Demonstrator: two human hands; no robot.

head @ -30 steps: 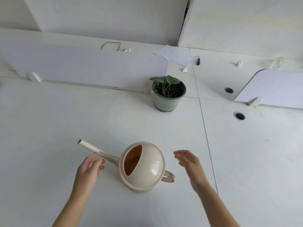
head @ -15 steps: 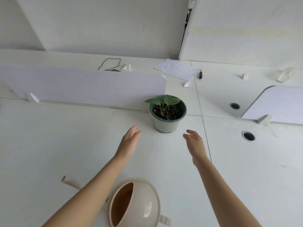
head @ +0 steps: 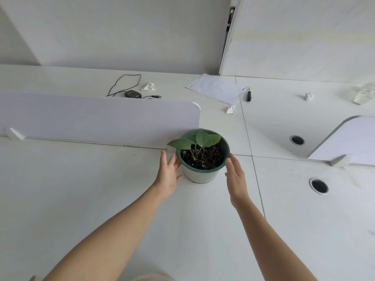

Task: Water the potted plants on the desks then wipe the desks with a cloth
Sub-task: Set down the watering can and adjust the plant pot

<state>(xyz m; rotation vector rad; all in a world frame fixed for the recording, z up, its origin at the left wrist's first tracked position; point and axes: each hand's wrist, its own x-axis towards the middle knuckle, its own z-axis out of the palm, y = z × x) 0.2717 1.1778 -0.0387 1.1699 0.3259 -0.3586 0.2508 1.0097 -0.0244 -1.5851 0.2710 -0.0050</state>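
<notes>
A small potted plant (head: 199, 173) with a green rim, white body, dark soil and a few green leaves stands on the white desk (head: 81, 189) beside the end of a low divider. My left hand (head: 168, 173) is open at the pot's left side, its fingertips at or touching the rim. My right hand (head: 235, 175) is open at the pot's right side, close to the rim. Neither hand grips anything. Only the beige top of the watering can (head: 150, 277) shows at the bottom edge, between my forearms. No cloth is in view.
A white divider panel (head: 97, 120) runs left of the pot; another (head: 349, 138) stands at the right. Behind lie a black cable and small device (head: 132, 93), crumpled tissues (head: 148, 86), a sheet of paper (head: 217, 89), a screwdriver (head: 248, 95). Two cable holes (head: 319, 185) sit to the right.
Both hands left the watering can and reached forward to either side of the pot. The view moved forward, so the can has slid to the bottom edge.
</notes>
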